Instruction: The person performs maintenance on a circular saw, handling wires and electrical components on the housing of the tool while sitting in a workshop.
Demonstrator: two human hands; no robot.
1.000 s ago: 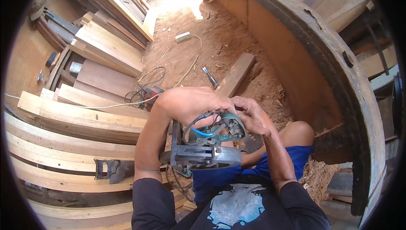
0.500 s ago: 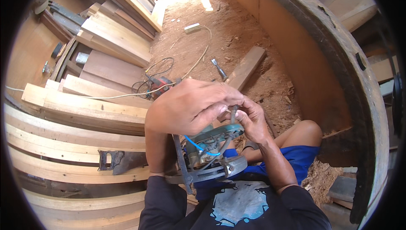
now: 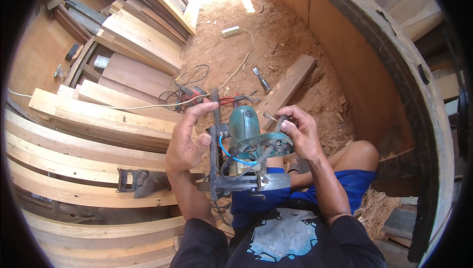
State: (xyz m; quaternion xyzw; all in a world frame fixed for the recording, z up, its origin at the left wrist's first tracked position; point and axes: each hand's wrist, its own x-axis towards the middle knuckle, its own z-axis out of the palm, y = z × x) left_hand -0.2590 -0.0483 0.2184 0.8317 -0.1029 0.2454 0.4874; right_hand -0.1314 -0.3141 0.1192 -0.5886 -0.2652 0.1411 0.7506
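A green corded power tool (image 3: 244,125) rests upright in my lap, its handle opened up so the inside shows. A blue wire (image 3: 226,150) loops out of it beside a flat dark metal plate (image 3: 213,159). My left hand (image 3: 189,137) is left of that plate, fingers and thumb apart and holding nothing; whether the thumb touches the plate I cannot tell. Above the opened handle, my right hand (image 3: 301,132) pinches a dark cable end (image 3: 282,121) between thumb and fingers. A short pale, frayed-looking bit (image 3: 269,116) sticks out beside the fingertips.
Long planks (image 3: 98,154) lie stacked at left, with a handsaw (image 3: 143,181) on them. Ahead on the sawdust-covered ground are a red tool (image 3: 191,94), red-handled pliers (image 3: 227,99), a chisel (image 3: 261,79), a wooden beam (image 3: 288,86) and a power strip (image 3: 230,31). A curved wooden wall (image 3: 354,56) rises at right.
My left hand has drawn away from the right hand to the tool's left side and opened, uncovering the green housing. My right hand still pinches the cable end. The view has shifted slightly.
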